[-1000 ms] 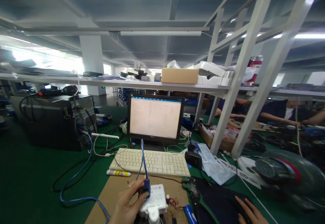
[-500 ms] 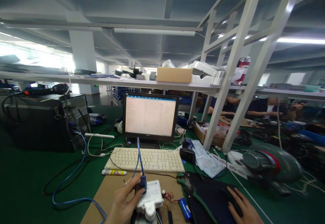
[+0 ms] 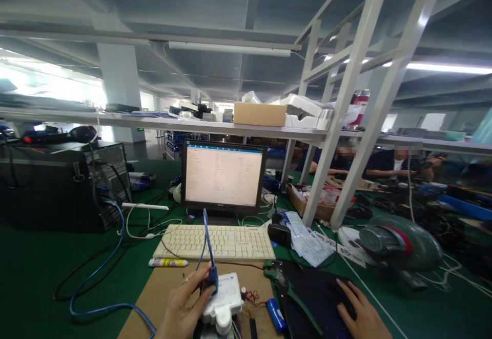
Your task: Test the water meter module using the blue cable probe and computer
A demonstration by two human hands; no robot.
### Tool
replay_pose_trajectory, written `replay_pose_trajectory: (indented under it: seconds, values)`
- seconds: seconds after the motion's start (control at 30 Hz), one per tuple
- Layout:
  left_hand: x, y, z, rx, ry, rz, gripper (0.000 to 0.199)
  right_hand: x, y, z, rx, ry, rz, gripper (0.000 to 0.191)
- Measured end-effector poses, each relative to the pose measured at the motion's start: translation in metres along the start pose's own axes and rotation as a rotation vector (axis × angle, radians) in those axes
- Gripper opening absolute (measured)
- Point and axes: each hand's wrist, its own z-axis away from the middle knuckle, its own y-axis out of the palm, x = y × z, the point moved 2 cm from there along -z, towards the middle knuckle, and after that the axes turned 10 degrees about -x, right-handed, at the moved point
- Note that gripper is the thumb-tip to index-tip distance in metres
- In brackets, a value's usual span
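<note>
My left hand (image 3: 186,298) pinches the dark blue plug (image 3: 212,279) of a blue cable between thumb and fingers. The plug sits against the top of a white plastic device (image 3: 226,296); whether it is inserted I cannot tell. My right hand (image 3: 361,311) is curled over a black computer mouse (image 3: 350,305) on a dark mat (image 3: 319,290). Beside the white device lie thin red wires and a blue cylindrical battery (image 3: 275,315). Green-handled pliers (image 3: 294,295) rest on the mat's left part, between the battery and my right hand.
A lit monitor (image 3: 223,177) stands behind a cream keyboard (image 3: 215,241). A yellow-and-white marker (image 3: 168,262) lies left of the cardboard sheet (image 3: 142,305). A black computer tower (image 3: 46,190) is at left, a green motorised machine (image 3: 402,244) at right. Co-workers sit beyond the shelf posts.
The whole scene has shifted slightly left in view. Both hands keep the same grip, the left on the plug and the right on the mouse.
</note>
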Motion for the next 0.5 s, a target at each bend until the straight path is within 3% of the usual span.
replay_pose_trajectory:
  seconds: [0.2,0.5]
  values:
    - [-0.001,-0.001,0.0,0.009,-0.046,0.02,0.035,0.007,0.0,-0.003,0.075,-0.054,-0.065,0.051]
    - [-0.008,-0.002,-0.005,-0.025,0.013,0.003,0.036,0.018,-0.008,-0.006,0.036,0.033,-0.005,0.051]
